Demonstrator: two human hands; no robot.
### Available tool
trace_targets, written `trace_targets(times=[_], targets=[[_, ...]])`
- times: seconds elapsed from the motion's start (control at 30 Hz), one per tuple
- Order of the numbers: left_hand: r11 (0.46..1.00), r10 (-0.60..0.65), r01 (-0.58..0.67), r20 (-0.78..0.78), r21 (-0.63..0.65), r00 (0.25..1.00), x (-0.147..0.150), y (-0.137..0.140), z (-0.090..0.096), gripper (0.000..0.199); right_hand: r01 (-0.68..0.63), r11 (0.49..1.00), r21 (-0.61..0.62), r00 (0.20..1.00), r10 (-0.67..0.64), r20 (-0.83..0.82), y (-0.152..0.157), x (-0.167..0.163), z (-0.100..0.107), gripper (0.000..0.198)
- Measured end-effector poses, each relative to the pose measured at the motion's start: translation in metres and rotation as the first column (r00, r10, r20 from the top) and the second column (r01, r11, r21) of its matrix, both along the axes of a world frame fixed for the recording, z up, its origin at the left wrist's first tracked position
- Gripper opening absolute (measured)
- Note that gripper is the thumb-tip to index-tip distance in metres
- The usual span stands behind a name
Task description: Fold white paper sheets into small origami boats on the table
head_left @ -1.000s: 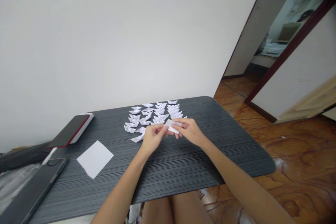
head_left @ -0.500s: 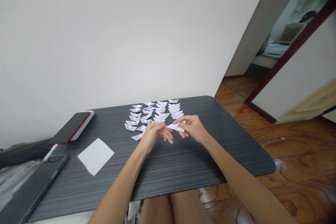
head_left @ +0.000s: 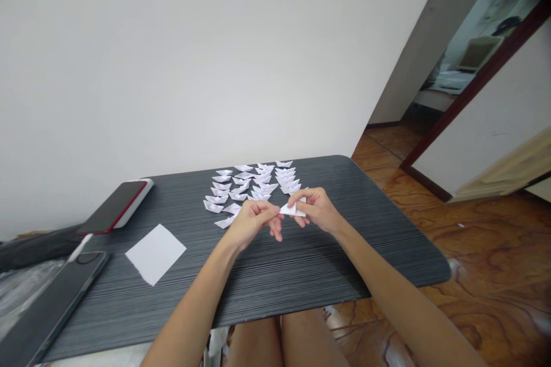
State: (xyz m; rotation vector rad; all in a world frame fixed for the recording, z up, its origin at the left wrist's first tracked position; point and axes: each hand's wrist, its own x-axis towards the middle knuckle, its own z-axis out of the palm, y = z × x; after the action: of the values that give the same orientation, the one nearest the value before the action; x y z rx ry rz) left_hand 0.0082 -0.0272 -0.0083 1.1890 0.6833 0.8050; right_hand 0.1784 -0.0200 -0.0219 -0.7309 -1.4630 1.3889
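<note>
Between my hands, above the dark table [head_left: 275, 275], is a small folded white paper [head_left: 289, 210]. My right hand [head_left: 316, 209] pinches its right part between thumb and fingers. At its left tip, the thumb and forefinger of my left hand [head_left: 256, 222] close on the paper, with the other fingers loosely curled below. Just behind my hands stand several white paper boats [head_left: 241, 188] in rough columns. A flat square sheet of white paper [head_left: 155, 254] lies to the left of my left forearm.
On the table's left side lie a black device with a red edge [head_left: 114, 206] and a dark phone-like device [head_left: 55, 304]; a white cable end [head_left: 80, 248] is between them. A white wall [head_left: 215, 69] rises behind the table. Wooden-patterned floor [head_left: 495, 264] shows at right.
My left thumb and forefinger have closed on the paper's left tip, where the fingers were looser before. The folded paper has turned slightly and looks more triangular.
</note>
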Motion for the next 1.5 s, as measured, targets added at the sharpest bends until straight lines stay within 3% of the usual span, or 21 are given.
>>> trace_targets(times=[0.17,0.3,0.67,0.87,1.0,1.23,1.5], targets=[[0.998,0.008,-0.005,-0.055,0.057,0.998,0.001,-0.001,0.0,0.025,-0.009,1.0,-0.008,1.0,0.009,-0.027,-0.001,0.001,0.0,0.015],[0.982,0.039,-0.008,-0.161,0.189,0.986,0.003,-0.003,0.0,0.028,0.044,0.999,0.019,0.998,-0.045,0.042,0.0,0.002,0.002,0.028],[0.853,0.25,-0.025,-0.366,0.522,0.896,0.006,-0.004,-0.009,0.03,0.125,0.992,0.028,0.98,-0.128,0.153,0.005,-0.003,-0.001,0.024],[0.845,0.269,-0.012,-0.406,0.534,0.873,0.008,-0.006,-0.013,0.032,0.22,0.948,0.232,0.921,-0.28,0.27,0.001,-0.005,-0.002,0.014],[0.838,0.274,0.011,-0.438,0.546,0.856,0.009,-0.008,-0.013,0.031,0.193,0.967,0.164,0.932,-0.233,0.278,0.001,-0.005,-0.003,0.02],[0.891,0.238,-0.031,-0.407,0.454,0.882,0.009,-0.006,-0.015,0.029,0.21,0.975,0.079,0.952,-0.222,0.209,0.003,-0.007,-0.006,0.024],[0.953,0.085,0.03,-0.357,0.303,0.93,0.012,-0.004,-0.017,0.033,0.203,0.961,0.185,0.914,-0.254,0.316,-0.003,-0.013,-0.008,0.02]])
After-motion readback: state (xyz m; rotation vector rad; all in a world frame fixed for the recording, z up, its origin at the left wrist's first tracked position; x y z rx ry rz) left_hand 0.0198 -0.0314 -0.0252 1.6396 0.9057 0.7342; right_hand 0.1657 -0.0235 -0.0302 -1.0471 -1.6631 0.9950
